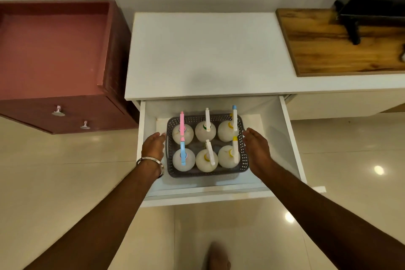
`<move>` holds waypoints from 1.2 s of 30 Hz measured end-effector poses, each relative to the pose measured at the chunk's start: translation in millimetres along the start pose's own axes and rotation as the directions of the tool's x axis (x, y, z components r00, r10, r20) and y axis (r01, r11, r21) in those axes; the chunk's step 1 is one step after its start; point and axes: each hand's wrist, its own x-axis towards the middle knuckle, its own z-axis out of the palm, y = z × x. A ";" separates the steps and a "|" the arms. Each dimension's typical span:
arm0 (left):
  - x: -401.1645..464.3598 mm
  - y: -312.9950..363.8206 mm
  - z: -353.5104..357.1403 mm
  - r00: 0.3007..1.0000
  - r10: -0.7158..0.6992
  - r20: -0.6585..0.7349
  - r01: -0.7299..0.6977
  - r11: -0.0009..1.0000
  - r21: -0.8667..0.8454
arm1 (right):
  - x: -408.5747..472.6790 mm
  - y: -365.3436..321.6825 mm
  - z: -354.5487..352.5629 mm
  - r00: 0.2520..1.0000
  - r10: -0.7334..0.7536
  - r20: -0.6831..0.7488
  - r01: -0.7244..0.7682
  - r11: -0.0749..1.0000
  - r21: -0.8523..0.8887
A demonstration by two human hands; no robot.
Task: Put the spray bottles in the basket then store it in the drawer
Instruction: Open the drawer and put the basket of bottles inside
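A grey perforated basket (208, 172) sits inside the open white drawer (292, 138). Several white spray bottles (206, 160) stand upright in it in two rows, with pink, blue, white and yellow nozzles. My left hand (153, 146) is just left of the basket, fingers straight, beside its side handle and holding nothing. My right hand (256, 147) is just right of the basket, fingers straight, a small gap from the rim.
The drawer belongs to a white cabinet (208, 55) with a bare top. A maroon cabinet (59, 55) with two knobs stands to the left. A wooden board (341, 46) under a black stand lies at the right. Glossy tiled floor and my foot (219, 256) are below.
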 end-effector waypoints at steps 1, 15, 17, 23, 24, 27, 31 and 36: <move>-8.3 2.0 -0.7 1.000 -0.012 0.015 0.013 0.999 -0.029 | -7.5 -1.1 0.7 1.000 -0.002 0.002 0.002 1.000 0.015; -137.9 -39.4 -39.6 0.946 -0.178 0.272 0.274 0.886 -0.375 | -149.6 33.8 -8.1 0.989 0.151 0.006 -0.145 0.936 0.321; -151.9 -53.1 -41.8 0.930 -0.219 0.297 0.324 0.869 -0.374 | -164.7 43.8 -11.9 0.984 0.176 0.016 -0.172 0.927 0.333; -182.3 -93.9 -41.8 0.909 -0.278 0.311 0.395 0.813 -0.428 | -189.7 75.1 -20.9 0.970 0.226 0.091 -0.243 0.887 0.392; -184.7 -101.0 -40.5 0.908 -0.287 0.305 0.401 0.808 -0.431 | -191.4 80.8 -22.1 0.967 0.234 0.104 -0.256 0.881 0.399; -188.9 -118.8 -36.6 0.906 -0.304 0.295 0.412 0.793 -0.450 | -194.4 95.5 -21.1 0.952 0.261 0.159 -0.305 0.857 0.415; -184.1 -127.8 -30.6 0.909 -0.305 0.283 0.408 0.787 -0.463 | -192.0 107.5 -17.0 0.938 0.283 0.201 -0.346 0.818 0.459; -172.3 -121.1 -25.4 0.919 -0.262 0.295 0.374 0.815 -0.442 | -179.5 100.2 -10.0 0.938 0.274 0.214 -0.346 0.801 0.488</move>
